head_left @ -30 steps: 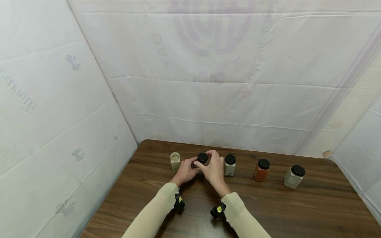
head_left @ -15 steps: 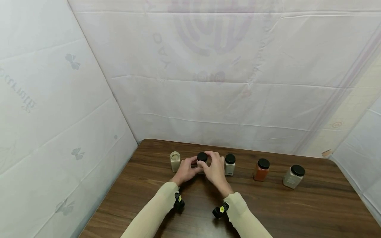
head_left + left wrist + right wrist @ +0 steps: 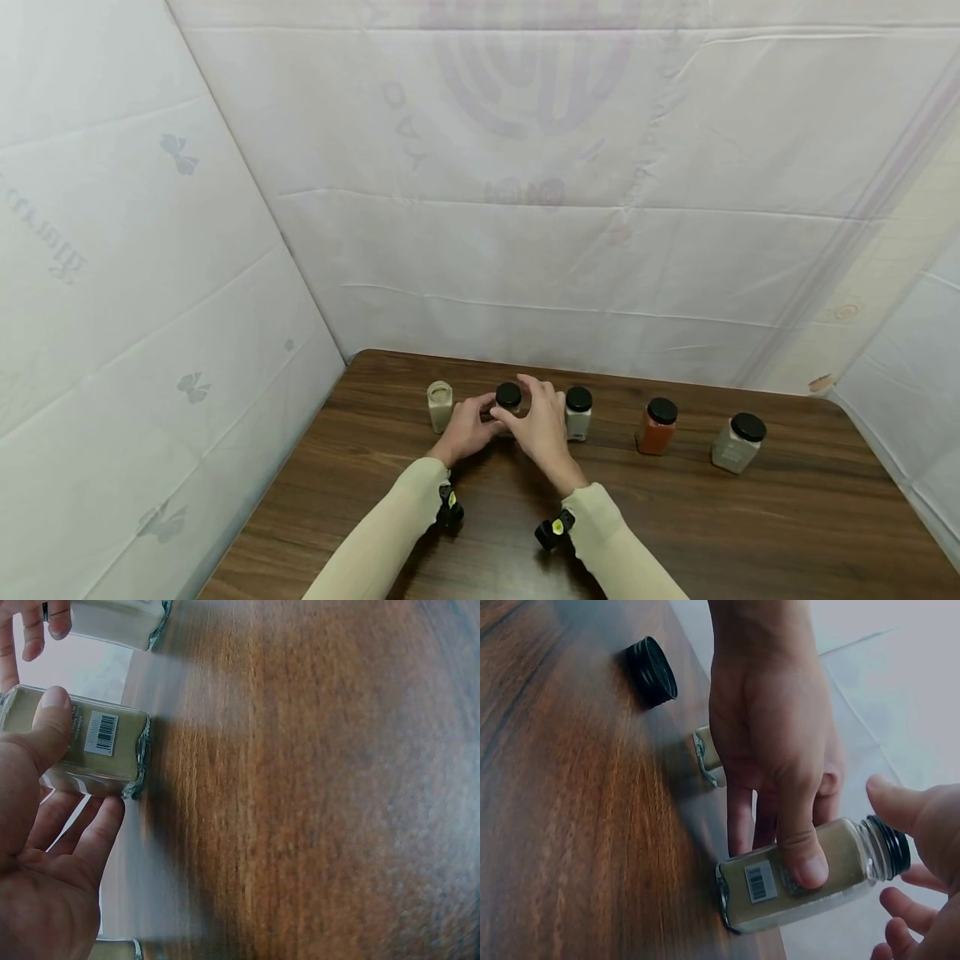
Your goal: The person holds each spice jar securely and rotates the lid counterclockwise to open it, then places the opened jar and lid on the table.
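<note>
A square glass spice jar of tan powder [image 3: 832, 862] stands upright, its black lid [image 3: 508, 394] on top. My left hand [image 3: 467, 432] grips the jar body, thumb over the face beside a barcode label [image 3: 101, 733] and fingers behind. Around the lid, my right hand [image 3: 540, 423] has its fingers spread, with gaps between the fingertips and the lid in the right wrist view. Threads of the glass neck [image 3: 873, 849] show below the lid. To the left stands an uncapped jar of pale powder [image 3: 440, 408]. A loose black lid [image 3: 652, 671] lies on the table.
Right of my hands, a black-lidded jar of whitish powder [image 3: 578, 414] stands close by. Farther right are a jar of orange-red powder [image 3: 656, 427] and a jar of grey-beige powder [image 3: 737, 443]. White sheeting [image 3: 525, 250] hangs behind the wooden table [image 3: 810, 500].
My right hand's thumb moved across the lid's front, then back to its left side, and its fingers have spread away from the lid. The left hand keeps its hold on the jar.
</note>
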A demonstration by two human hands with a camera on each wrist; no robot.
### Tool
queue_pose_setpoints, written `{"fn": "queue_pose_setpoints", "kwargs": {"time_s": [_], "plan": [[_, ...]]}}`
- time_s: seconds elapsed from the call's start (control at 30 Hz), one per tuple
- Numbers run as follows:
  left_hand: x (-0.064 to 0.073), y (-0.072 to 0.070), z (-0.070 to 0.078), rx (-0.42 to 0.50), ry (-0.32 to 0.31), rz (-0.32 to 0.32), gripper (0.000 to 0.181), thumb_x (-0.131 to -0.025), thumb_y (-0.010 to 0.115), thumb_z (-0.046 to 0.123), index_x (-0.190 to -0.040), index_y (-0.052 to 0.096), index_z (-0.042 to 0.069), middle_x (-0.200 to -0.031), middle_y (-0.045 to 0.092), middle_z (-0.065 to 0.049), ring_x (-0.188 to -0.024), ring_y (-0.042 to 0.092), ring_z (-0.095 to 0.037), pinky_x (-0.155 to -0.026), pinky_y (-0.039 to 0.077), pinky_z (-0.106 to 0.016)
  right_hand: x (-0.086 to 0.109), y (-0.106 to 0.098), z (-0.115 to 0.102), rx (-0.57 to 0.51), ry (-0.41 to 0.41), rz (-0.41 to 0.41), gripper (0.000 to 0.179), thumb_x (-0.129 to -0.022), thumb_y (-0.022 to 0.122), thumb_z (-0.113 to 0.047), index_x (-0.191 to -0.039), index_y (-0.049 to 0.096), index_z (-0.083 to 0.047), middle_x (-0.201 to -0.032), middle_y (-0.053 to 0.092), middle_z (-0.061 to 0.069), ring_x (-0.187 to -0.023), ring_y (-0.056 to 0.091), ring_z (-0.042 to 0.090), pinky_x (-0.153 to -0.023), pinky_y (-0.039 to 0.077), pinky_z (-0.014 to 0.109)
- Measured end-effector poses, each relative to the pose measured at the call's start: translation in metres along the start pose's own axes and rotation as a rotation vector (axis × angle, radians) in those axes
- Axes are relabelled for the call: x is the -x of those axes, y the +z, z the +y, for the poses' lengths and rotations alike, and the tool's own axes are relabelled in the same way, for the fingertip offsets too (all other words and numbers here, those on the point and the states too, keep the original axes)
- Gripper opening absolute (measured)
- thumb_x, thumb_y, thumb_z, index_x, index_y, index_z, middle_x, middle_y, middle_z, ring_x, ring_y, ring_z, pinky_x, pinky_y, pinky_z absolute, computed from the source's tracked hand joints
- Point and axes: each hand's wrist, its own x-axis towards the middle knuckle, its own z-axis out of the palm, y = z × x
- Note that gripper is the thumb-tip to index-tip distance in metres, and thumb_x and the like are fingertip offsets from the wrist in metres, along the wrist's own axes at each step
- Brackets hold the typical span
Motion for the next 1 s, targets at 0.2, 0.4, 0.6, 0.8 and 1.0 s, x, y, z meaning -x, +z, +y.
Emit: {"fn": "queue_pose_setpoints", "kwargs": {"time_s": [0.2,0.4,0.6,0.8,1.0], "plan": [[0.001,0.001,0.0,-0.002,0.0,0.006,0.037,-0.095,0.076,0.018,-0.131,0.069,0.011,-0.124,0.073,-0.009,-0.114,0.069,-0.023,-0.095,0.056,-0.041,-0.002,0.005,-0.004,0.018,0.011,0.065,0.062,-0.079,0.089,-0.045,-0.123,0.064,-0.01,-0.109,0.062,0.009,-0.09,0.042,0.025,-0.076,0.038,0.038],[0.001,0.003,0.0,0.008,-0.002,0.008,0.039,-0.095,0.076,0.019,-0.132,0.069,0.01,-0.124,0.073,-0.009,-0.114,0.07,-0.022,-0.094,0.057,-0.039,-0.005,0.009,-0.005,0.045,0.044,0.083,0.056,-0.078,0.09,-0.044,-0.114,0.063,-0.01,-0.106,0.061,0.008,-0.087,0.042,0.024,-0.074,0.039,0.036],[-0.001,0.003,-0.001,0.044,0.006,0.002,0.04,-0.096,0.076,0.017,-0.134,0.067,0.007,-0.126,0.071,-0.012,-0.114,0.07,-0.024,-0.094,0.057,-0.037,-0.007,0.005,-0.006,0.039,0.035,0.059,0.048,-0.081,0.09,-0.035,-0.116,0.069,-0.009,-0.109,0.064,0.009,-0.09,0.045,0.027,-0.074,0.042,0.039],[-0.002,0.002,-0.001,0.086,-0.017,-0.024,0.044,-0.097,0.075,0.019,-0.137,0.064,0.005,-0.128,0.07,-0.014,-0.118,0.068,-0.025,-0.095,0.056,-0.035,-0.008,-0.004,-0.007,0.025,-0.012,-0.034,0.048,-0.088,0.084,-0.027,-0.13,0.069,-0.009,-0.124,0.065,0.013,-0.096,0.047,0.031,-0.076,0.042,0.041],[-0.002,0.002,0.0,0.086,-0.024,-0.02,0.045,-0.096,0.076,0.022,-0.136,0.065,0.006,-0.125,0.072,-0.012,-0.118,0.068,-0.022,-0.095,0.055,-0.034,-0.009,-0.01,-0.007,0.026,-0.046,-0.123,0.05,-0.094,0.078,-0.018,-0.14,0.063,-0.01,-0.131,0.064,0.012,-0.101,0.049,0.031,-0.078,0.044,0.041]]}}
